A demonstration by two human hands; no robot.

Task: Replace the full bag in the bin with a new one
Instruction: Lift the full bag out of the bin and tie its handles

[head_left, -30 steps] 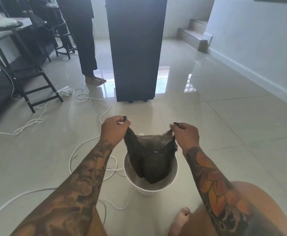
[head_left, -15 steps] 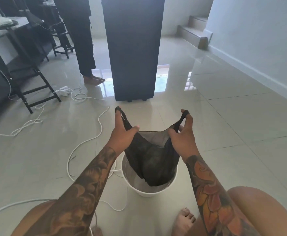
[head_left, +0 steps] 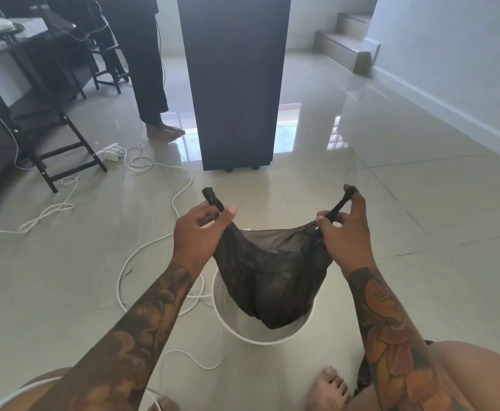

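Both hands have re-gripped: left hand (head_left: 201, 229) and right hand (head_left: 342, 229) fingers pinch the bag (head_left: 272, 280) handles, its body hanging below them into the bin (head_left: 260, 336), ready for tying.

I have one view only, from the camera on the wearer's head. It looks forward and steeply down across the tiled floor (head_left: 391, 203), wide enough that straight lines bow at the edges. Both forearms reach in from the bottom corners, and the bin (head_left: 236, 330) sits close, low in the centre. Farther off, the dark cabinet (head_left: 233, 84) and steps (head_left: 343, 46) fill the top.
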